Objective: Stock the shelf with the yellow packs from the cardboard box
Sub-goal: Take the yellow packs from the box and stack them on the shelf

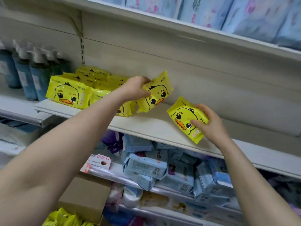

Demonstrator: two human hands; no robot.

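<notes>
Yellow pack [125, 110] mostly behind left forearm [91, 121]

Only one cam here, riding on the head, facing forward and tilting a bit down, sitting really close to the shelf [146, 126], its wide-angle lens taking in plenty left and right.

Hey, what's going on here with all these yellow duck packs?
A person is stocking a store shelf. The left hand grips a tilted yellow duck pack at the right end of the packs already shelved. The right hand holds a second yellow duck pack over the shelf's front edge, farther right. More yellow packs wait in the cardboard box below.
</notes>
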